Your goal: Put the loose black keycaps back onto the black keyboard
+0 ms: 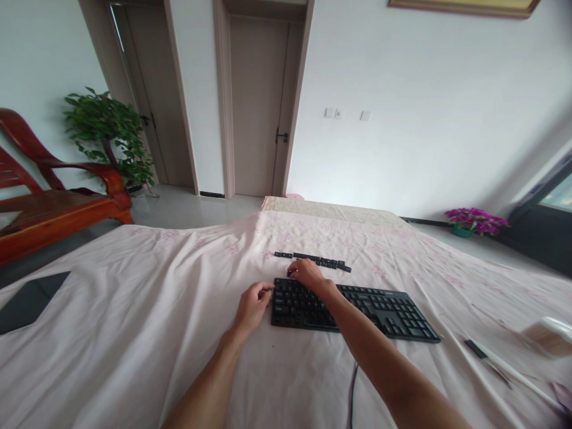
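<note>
A black keyboard (384, 310) lies on a pink cloth (156, 310) covering the table. My left hand (252, 305) rests at the keyboard's left edge, fingers curled against it. My right hand (309, 275) reaches across the keyboard's far left corner, fingers bent down over the top row; whatever they pinch is hidden. Just beyond lies a row of loose black keycaps (319, 261) on the cloth. The keyboard's cable (353, 393) trails toward me between my forearms.
A dark flat tablet-like slab (29, 301) lies at the left edge. At right lie a thin black tool (476, 349) and a blurred pale box (547, 336). A wooden bench (53, 205), a potted plant (109, 134) and doors stand behind.
</note>
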The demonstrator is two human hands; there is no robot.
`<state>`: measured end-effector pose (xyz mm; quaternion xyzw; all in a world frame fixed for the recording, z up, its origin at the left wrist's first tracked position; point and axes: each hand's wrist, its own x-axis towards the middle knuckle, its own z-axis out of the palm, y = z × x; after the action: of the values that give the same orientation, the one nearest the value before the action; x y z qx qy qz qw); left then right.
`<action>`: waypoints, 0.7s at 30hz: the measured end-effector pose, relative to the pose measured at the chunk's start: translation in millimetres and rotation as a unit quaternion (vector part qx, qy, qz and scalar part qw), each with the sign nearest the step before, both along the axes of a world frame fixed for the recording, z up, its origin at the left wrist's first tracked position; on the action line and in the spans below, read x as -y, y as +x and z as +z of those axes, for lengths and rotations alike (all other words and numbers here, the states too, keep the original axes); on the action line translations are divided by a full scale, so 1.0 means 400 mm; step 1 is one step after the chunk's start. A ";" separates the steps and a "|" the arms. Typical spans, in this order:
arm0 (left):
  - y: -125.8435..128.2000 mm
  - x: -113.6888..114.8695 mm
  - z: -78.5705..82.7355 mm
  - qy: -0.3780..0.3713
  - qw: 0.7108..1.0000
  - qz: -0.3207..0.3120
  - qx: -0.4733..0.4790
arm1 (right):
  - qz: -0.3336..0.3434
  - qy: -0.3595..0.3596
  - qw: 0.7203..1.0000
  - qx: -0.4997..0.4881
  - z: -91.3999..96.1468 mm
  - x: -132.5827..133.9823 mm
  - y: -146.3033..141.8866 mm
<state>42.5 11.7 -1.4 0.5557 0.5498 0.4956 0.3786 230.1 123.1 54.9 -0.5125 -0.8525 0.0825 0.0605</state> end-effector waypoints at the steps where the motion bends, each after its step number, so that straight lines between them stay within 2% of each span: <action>1: 0.000 0.001 0.002 -0.001 1.000 0.000 -0.002 | 0.002 0.001 1.000 0.002 -0.001 0.001 -0.001; 8: 0.001 0.004 0.007 0.002 1.000 0.001 -0.012 | -0.002 0.014 1.000 0.008 -0.004 0.000 -0.016; 12: 0.000 0.001 -0.004 0.006 1.000 -0.005 -0.007 | -0.015 0.021 1.000 -0.001 0.006 0.025 -0.004; 18: 0.001 -0.003 -0.019 0.008 1.000 -0.004 0.003 | 0.001 0.097 0.989 -0.115 0.008 0.160 0.058; 21: 0.001 -0.002 -0.019 0.009 1.000 -0.009 0.006 | 0.005 0.125 0.985 -0.123 0.000 0.241 0.085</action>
<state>42.9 12.4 -8.9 0.5610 0.5384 0.5002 0.3811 263.9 26.5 54.7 -0.4825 -0.8448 0.0383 0.2281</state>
